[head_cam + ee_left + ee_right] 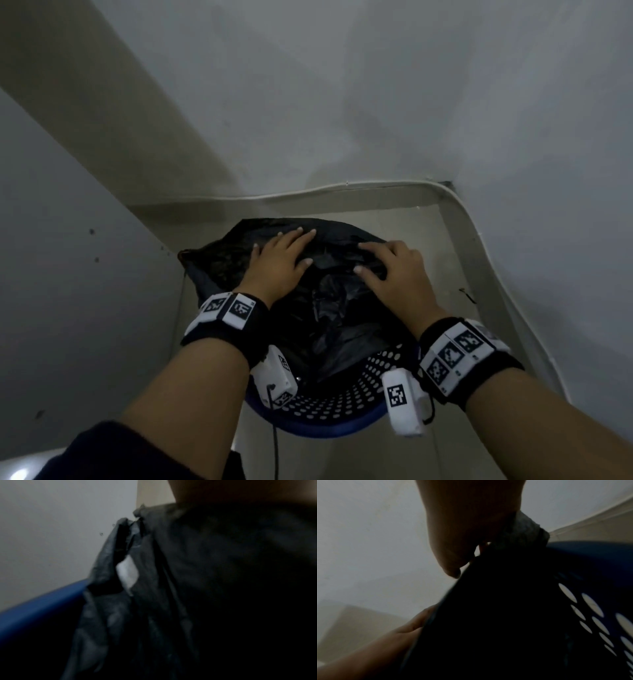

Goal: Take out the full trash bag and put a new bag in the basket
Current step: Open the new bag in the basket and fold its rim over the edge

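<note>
A black trash bag (329,308) fills the blue perforated basket (342,404), which stands on the floor in a corner. My left hand (291,250) lies flat on the bag's far left side with its fingers spread and straight. My right hand (370,260) is on the bag's far right side, its fingers bent over a ridge of plastic and the thumb closing against it. In the right wrist view the right hand (467,534) pinches a bunch of the bag (522,530) above the basket wall (590,608). The left wrist view shows crumpled bag (154,574) hanging over the blue rim (42,608).
Grey walls close in on the left, back and right. A pale skirting with a thin cable (342,186) runs along the floor behind the basket. A small dark scrap (467,295) lies on the tiles at the right. A bright white surface (20,469) shows at the bottom left.
</note>
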